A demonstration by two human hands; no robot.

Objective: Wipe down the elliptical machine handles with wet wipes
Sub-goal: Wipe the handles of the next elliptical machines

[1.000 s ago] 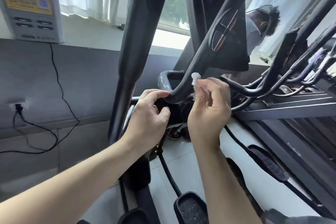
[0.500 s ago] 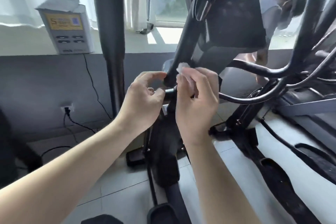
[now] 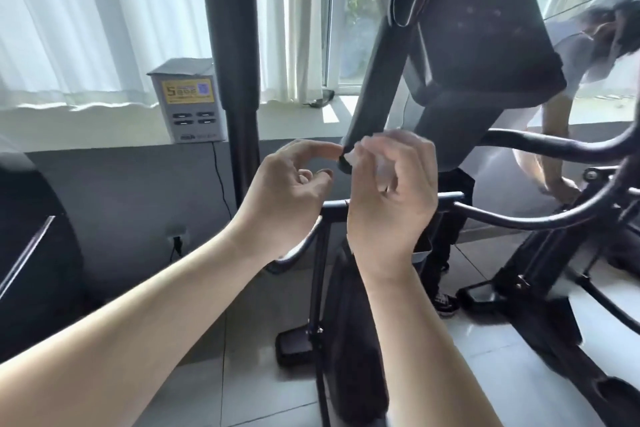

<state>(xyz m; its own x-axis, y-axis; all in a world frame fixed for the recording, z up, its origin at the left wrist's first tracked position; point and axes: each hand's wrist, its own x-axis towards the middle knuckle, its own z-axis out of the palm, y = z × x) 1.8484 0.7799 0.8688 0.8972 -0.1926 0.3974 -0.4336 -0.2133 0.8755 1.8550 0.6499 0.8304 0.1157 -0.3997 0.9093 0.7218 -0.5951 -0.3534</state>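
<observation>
Left hand (image 3: 284,198) released, right hand (image 3: 391,204) pinching one wipe (image 3: 350,159), both at one handle end (image 3: 352,139).

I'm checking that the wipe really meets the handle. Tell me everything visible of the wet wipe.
The wet wipe is a small, thin, whitish, half-translucent wad, crumpled rather than flat. The right hand pinches it in curled fingers that hide most of it. Its exposed corner lies against the lower end of the dark handle. The forefinger tip of the left hand is beside that end; contact with the wipe is unclear.
</observation>
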